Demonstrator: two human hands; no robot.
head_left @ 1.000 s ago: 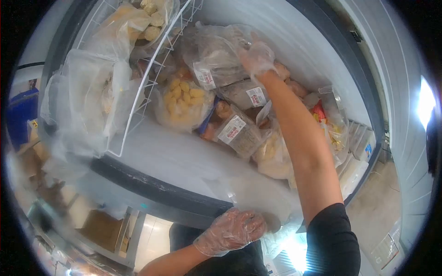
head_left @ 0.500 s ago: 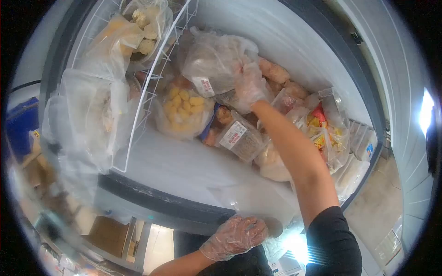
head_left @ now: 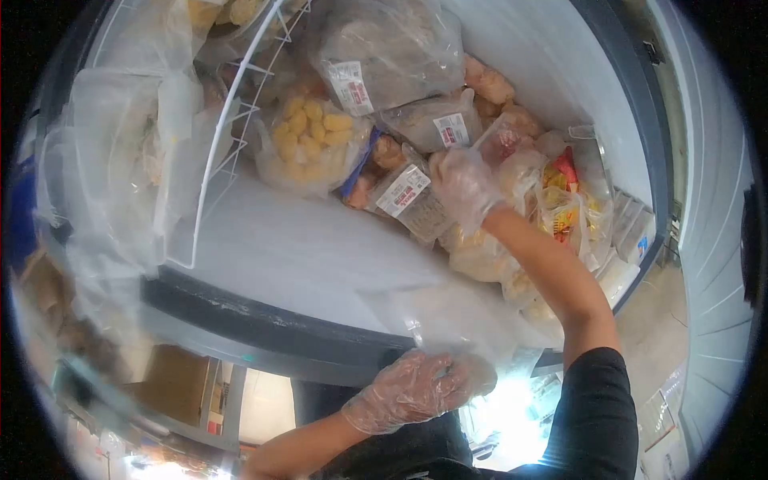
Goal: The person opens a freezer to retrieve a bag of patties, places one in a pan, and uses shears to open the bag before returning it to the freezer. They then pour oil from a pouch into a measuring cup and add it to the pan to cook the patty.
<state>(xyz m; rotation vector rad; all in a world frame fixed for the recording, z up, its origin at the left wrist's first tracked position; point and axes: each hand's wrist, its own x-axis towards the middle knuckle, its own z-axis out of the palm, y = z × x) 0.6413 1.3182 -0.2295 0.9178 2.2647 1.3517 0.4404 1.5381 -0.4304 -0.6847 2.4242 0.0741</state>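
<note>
My right hand (head_left: 466,188), in a clear plastic glove, reaches into the chest freezer with curled fingers. It is against the right end of a labelled clear packet (head_left: 412,200). Its fingertips are hidden, so what they grip cannot be made out. Just above lies another labelled packet (head_left: 438,120). Farther back rests a large clear bag (head_left: 396,56) with a white label. At the front rim, my gloved left hand (head_left: 412,390) is closed on a translucent plastic bag (head_left: 448,314), which hangs over the freezer's inner side.
A bag of yellow oval pieces (head_left: 312,144) sits left of the packets. Red and yellow packaging (head_left: 564,200) lies in bags at the right. A white wire basket (head_left: 210,152) with bagged food hangs at the left. The dark freezer rim (head_left: 264,320) curves along the front.
My right hand has left the large bag and come nearer and to the right, down to the labelled packets. The view has shifted slightly. My left hand stays at the rim.
</note>
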